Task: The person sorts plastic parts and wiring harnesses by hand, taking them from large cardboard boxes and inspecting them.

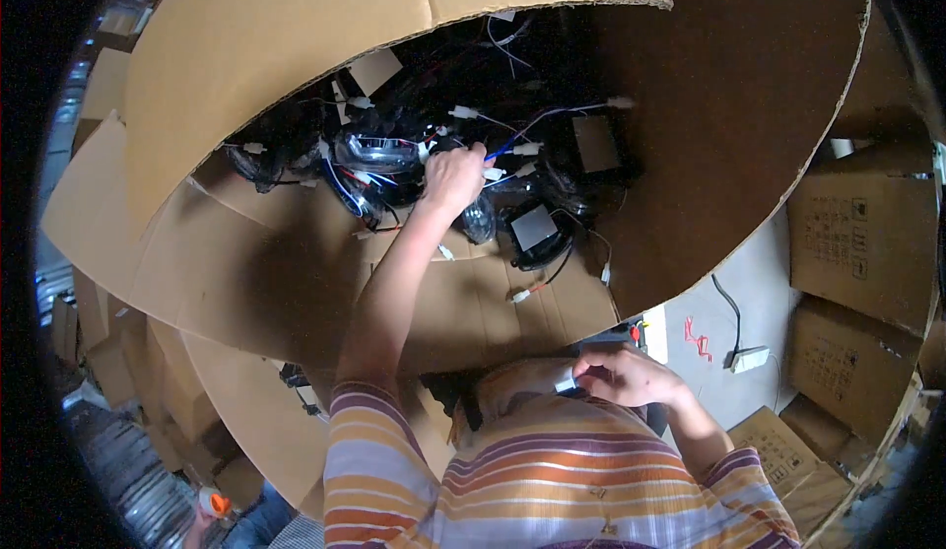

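Observation:
My left hand [455, 179] reaches down into a large open cardboard box [296, 317]. Its fingers are closed at the end of a blue wire lead [522, 133], though the fingertips are partly hidden. Around it lie several black parts wrapped in clear plastic [379, 153], with thin wires and white plug connectors [526, 149]. A black part with a grey square face [534, 228] sits just right of the hand. Outside the box, near my waist, my right hand [631, 377] pinches a small pale, shiny piece [565, 385], too small to name.
A box flap [296, 32] arches over the far side. Printed cartons [828, 234] stand at the right. On the grey floor lie red strips [698, 340] and a white block with a black cable [751, 359]. Another person's hand [200, 524] is by an orange-and-white roll [213, 502].

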Action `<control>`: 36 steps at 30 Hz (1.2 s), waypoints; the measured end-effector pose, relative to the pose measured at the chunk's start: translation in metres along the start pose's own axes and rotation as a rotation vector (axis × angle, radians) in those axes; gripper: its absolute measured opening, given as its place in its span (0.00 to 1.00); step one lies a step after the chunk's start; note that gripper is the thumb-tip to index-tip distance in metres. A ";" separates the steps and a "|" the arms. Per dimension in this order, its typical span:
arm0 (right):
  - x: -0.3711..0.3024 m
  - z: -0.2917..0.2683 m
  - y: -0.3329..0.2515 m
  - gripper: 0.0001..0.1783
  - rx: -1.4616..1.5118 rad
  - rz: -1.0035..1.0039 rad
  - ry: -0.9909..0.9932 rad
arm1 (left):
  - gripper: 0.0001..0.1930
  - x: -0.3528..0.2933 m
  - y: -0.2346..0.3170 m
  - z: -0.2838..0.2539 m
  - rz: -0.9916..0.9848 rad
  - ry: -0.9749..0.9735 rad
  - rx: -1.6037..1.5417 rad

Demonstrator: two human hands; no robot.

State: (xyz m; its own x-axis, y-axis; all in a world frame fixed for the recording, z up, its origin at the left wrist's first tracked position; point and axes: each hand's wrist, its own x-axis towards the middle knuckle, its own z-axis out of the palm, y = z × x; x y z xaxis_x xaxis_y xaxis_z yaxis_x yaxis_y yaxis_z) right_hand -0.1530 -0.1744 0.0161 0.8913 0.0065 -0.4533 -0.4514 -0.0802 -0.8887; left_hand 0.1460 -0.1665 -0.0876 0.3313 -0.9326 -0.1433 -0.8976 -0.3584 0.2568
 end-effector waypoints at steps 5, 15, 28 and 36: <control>-0.004 0.000 0.002 0.08 0.006 -0.018 0.050 | 0.07 -0.032 -0.001 -0.010 -0.008 -0.065 -0.003; 0.001 -0.013 -0.001 0.07 -0.023 -0.053 0.067 | 0.04 -0.066 0.044 -0.086 0.090 -0.089 -0.145; -0.011 -0.011 -0.007 0.07 -0.052 -0.021 0.007 | 0.08 -0.139 0.078 -0.138 0.097 -0.355 -0.599; -0.005 0.002 -0.006 0.07 -0.055 -0.073 -0.056 | 0.10 -0.133 0.019 -0.033 -0.008 -0.158 -0.928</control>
State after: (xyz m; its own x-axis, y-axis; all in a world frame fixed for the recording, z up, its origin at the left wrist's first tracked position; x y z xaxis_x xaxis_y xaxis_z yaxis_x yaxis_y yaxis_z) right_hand -0.1546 -0.1718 0.0233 0.9174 0.0695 -0.3919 -0.3809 -0.1322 -0.9151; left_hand 0.0942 -0.0504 -0.0318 0.2318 -0.9377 -0.2586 -0.2829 -0.3194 0.9044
